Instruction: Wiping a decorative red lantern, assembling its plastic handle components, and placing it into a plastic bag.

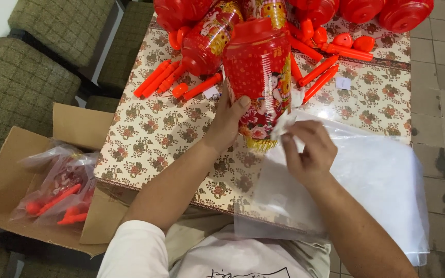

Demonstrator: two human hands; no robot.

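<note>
My left hand (228,121) grips a red cylindrical lantern (259,72) with printed pictures and a gold fringe, holding it upright over the table. My right hand (309,149) pinches the edge of a clear plastic bag (372,175), part of a stack lying on the table's near right corner. The bag's mouth is right beside the lantern's bottom end.
The table (155,139) has a floral cloth. More red lanterns (208,37), orange plastic sticks (320,69) and round red caps (403,13) lie at its far side. A cardboard box (11,180) at my left holds bagged lanterns. Upholstered chairs (21,82) stand beyond it.
</note>
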